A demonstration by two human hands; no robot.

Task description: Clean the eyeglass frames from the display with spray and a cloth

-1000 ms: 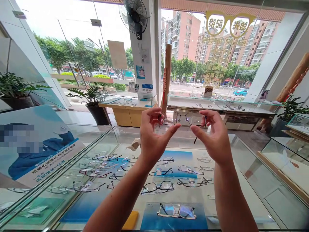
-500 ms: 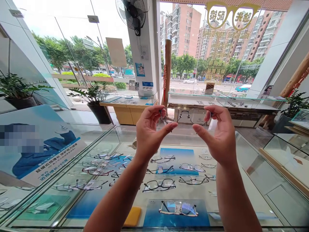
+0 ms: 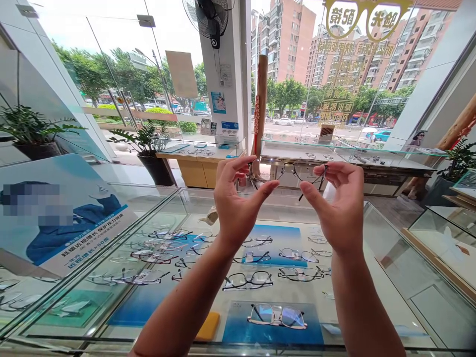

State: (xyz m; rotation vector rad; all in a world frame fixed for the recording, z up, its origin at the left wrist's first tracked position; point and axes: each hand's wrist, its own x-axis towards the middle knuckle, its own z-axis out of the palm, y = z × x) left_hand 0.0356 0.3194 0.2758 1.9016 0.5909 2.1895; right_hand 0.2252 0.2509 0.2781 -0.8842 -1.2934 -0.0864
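A pair of thin dark-rimmed eyeglasses (image 3: 289, 167) is held up in front of me above the glass counter. My left hand (image 3: 241, 186) pinches its left end between thumb and fingers. The right end is gripped the same way by my right hand (image 3: 334, 196). Clear lenses let the scene behind show through, and a temple tip hangs below the frame near my right thumb. Under my arms, inside the glass display case (image 3: 375, 307), lie several other eyeglasses (image 3: 248, 280). Closest to me, a silver-rimmed pair (image 3: 277, 316) rests on a blue card (image 3: 238, 329).
A slanted advertising board (image 3: 63, 213) stands on the counter at left. A yellow object (image 3: 208, 326) lies in the case. Beyond are potted plants (image 3: 148, 148), a wooden cabinet (image 3: 201, 171), a wooden post (image 3: 262, 94), a wall fan (image 3: 208, 17) and another glass showcase (image 3: 446, 233) at right.
The eyeglasses have tilted, and a temple tip now shows lower beneath the frame. Both hands keep their grip. The background has shifted slightly up and right as the head view moved.
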